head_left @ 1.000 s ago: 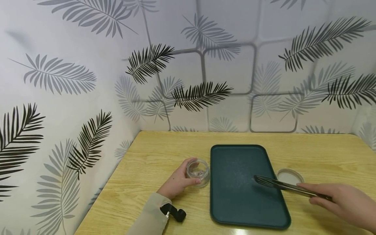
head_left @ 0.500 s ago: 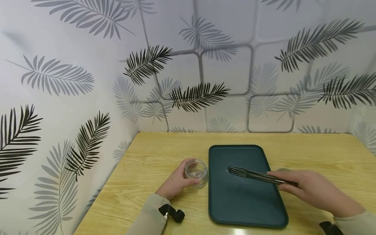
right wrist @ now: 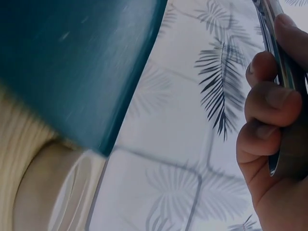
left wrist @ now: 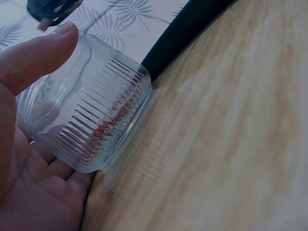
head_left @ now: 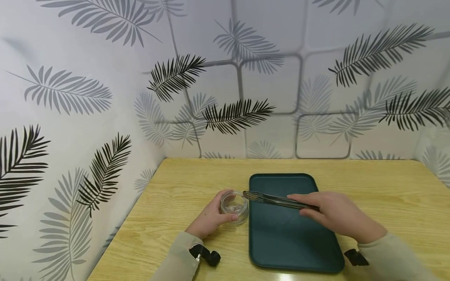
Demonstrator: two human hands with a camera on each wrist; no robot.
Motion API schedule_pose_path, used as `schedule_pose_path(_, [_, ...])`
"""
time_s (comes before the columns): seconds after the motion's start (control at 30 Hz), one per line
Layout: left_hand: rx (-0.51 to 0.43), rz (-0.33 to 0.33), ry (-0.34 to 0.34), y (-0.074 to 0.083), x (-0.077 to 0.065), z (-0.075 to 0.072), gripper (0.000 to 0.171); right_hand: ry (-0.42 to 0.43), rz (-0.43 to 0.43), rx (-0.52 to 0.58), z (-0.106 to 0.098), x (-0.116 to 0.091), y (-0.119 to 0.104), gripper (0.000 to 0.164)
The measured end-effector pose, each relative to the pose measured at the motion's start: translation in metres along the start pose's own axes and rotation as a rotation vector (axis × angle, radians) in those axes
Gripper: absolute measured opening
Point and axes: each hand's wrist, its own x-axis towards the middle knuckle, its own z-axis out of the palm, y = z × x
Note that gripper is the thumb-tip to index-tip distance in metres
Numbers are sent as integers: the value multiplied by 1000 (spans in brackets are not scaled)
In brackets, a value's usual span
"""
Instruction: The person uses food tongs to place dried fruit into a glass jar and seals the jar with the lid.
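My left hand (head_left: 211, 217) grips a clear glass jar (head_left: 241, 215) from its left side, thumb in front. The jar stands upright and open on the table, left of the tray. In the left wrist view its ribbed wall shows small reddish bits (left wrist: 109, 126) at the bottom. My right hand (head_left: 337, 212) holds metal tongs (head_left: 272, 200) by the handle end, over the dark green tray (head_left: 295, 242). The tongs' tips reach the jar's right rim. A small pinkish-brown piece (left wrist: 45, 24) shows at the tips in the left wrist view.
The tray lies flat on the wood-grain table (head_left: 197, 175), its left edge beside the jar. A round lid (right wrist: 65, 192) lies right of the tray, hidden behind my right hand in the head view. Leaf-patterned walls (head_left: 218, 78) border the table's back and left.
My right hand has carried the tongs leftward across the tray, from its right edge to the jar's rim, covering the lid from the head camera. My left hand and the jar have stayed put.
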Motion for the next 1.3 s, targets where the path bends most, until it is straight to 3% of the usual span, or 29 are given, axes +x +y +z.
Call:
schedule_pose_path(0.27, [-7,-1,10,0,1,0,83,7,7,16,10,19,-12,50])
schedule_pose_path(0.57, [3,12,14,-2,4,0,83,28,23,36,13,20,-13,55])
schedule_pose_path(0.83, [42,11,13,-1,3,-2,87,-1,165,16,11,-1,-4,60])
schedule_pose_path(1.3, [66,3,15,-1,1,-1,88,-48,461,48,-1,-52,32,67])
